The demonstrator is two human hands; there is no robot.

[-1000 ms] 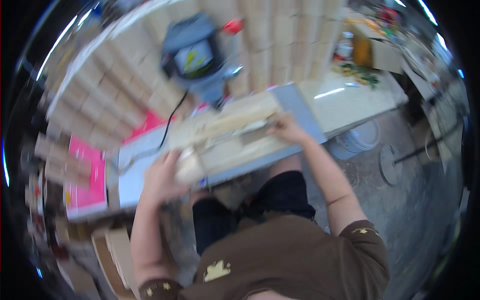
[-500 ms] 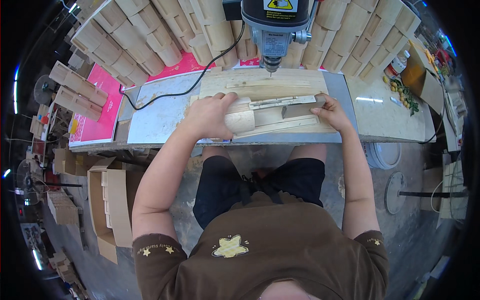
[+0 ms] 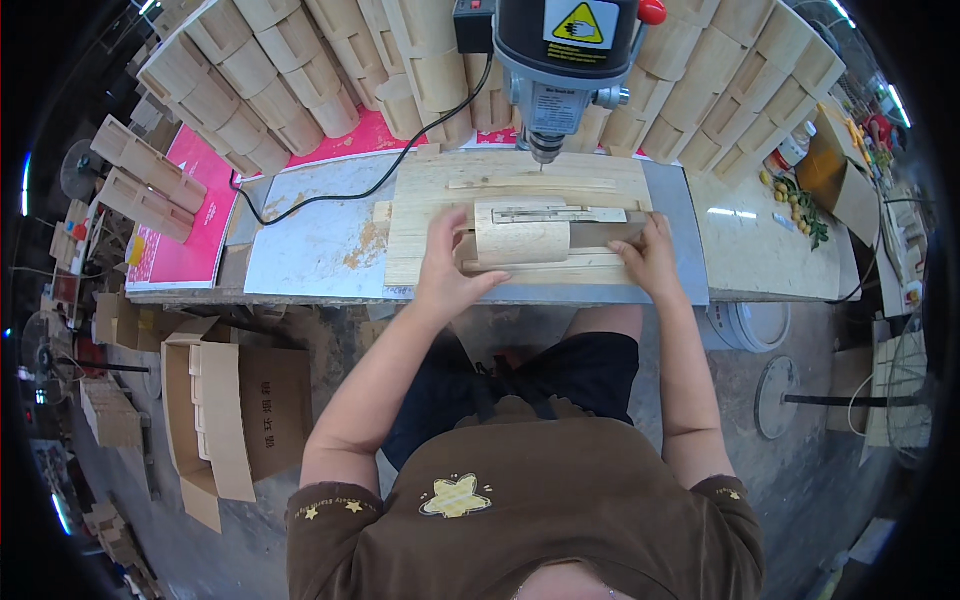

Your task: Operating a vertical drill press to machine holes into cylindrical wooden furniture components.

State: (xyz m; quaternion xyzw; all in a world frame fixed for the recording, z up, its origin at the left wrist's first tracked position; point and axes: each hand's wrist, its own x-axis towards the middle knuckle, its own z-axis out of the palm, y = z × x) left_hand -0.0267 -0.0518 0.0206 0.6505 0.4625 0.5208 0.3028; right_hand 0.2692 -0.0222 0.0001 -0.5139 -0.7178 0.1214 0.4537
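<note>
The block (image 3: pixel 522 244) lies farther right on the board (image 3: pixel 420 250) than a moment ago, before the drill (image 3: pixel 555 108); our left hand (image 3: pixel 450 268) is spread beside it, apparently released; we cannot tell whether our right hand (image 3: pixel 653 258) grips anything

Left lies open (cord (image 3: pixel 411 148) aside); drill (image 3: pixel 556 98) blocks far-middle.

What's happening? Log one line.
left hand: spread at left end of wooden cylinder | right hand: near right end of pale strip | drill: beyond cylinder
</note>
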